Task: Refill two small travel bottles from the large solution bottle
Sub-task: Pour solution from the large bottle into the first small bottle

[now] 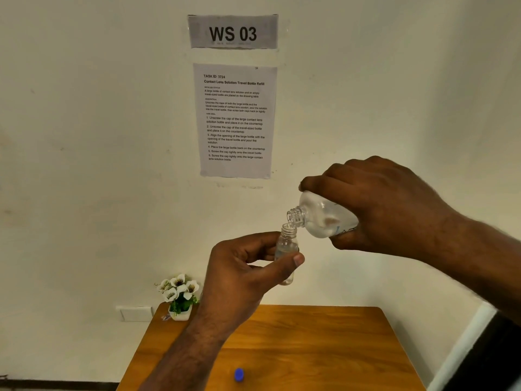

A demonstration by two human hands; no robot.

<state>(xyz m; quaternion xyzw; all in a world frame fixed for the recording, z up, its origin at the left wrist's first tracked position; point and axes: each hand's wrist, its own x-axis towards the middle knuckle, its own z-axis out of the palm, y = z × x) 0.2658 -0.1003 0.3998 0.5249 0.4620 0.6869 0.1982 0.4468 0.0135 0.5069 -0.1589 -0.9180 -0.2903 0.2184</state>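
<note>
your right hand (pixel 375 204) grips the large bottle (pixel 321 215) tipped, mouth touching the travel bottle (pixel 286 246) your left hand (pixel 242 275) pinches upright.

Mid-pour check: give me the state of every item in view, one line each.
Large bottle: uncapped, tipped, mouth over the travel bottle's opening.
Travel bottle: uncapped, upright, held above the table.
Right hand: grips the large bottle.
Left hand: grips the travel bottle.
Blue cap: off, lying on the table.
</note>
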